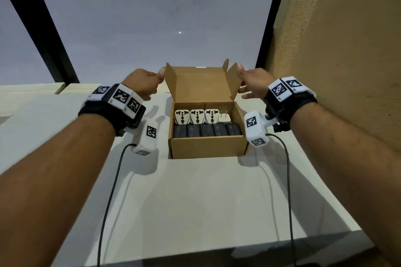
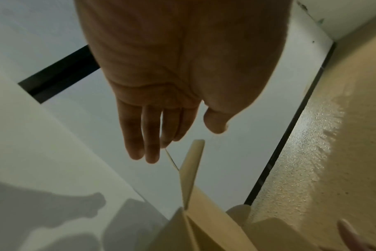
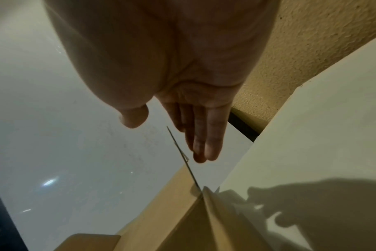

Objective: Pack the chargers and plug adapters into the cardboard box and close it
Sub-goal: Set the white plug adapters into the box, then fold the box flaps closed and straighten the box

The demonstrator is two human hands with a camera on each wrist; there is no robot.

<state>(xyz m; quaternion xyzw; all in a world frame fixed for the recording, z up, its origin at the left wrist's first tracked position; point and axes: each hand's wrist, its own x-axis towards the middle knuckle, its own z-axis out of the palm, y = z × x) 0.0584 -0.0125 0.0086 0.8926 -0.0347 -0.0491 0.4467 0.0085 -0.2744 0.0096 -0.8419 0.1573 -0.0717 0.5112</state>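
Note:
An open cardboard box [image 1: 208, 147] sits on the white table [image 1: 195, 201]. Inside, three white plug adapters [image 1: 196, 116] stand in the back row, with one more beside them, and several black chargers [image 1: 207, 130] fill the front row. The lid [image 1: 195, 84] stands upright at the back with its side flaps spread. My left hand [image 1: 159, 76] is at the lid's top left corner, fingers [image 2: 148, 135] straight on its outer side and thumb apart. My right hand [image 1: 247, 78] is at the right side flap [image 1: 233, 80], fingers [image 3: 202, 139] straight beside the lid edge [image 3: 182, 156]. Neither hand grips anything.
A rough tan wall [image 1: 336, 50] rises close on the right of the box. Behind the table is a grey pane between black frame bars [image 1: 43, 34]. Black cables [image 1: 108, 201] trail from both wrists toward the table's near edge. A raised ledge [image 1: 28, 89] lies at far left.

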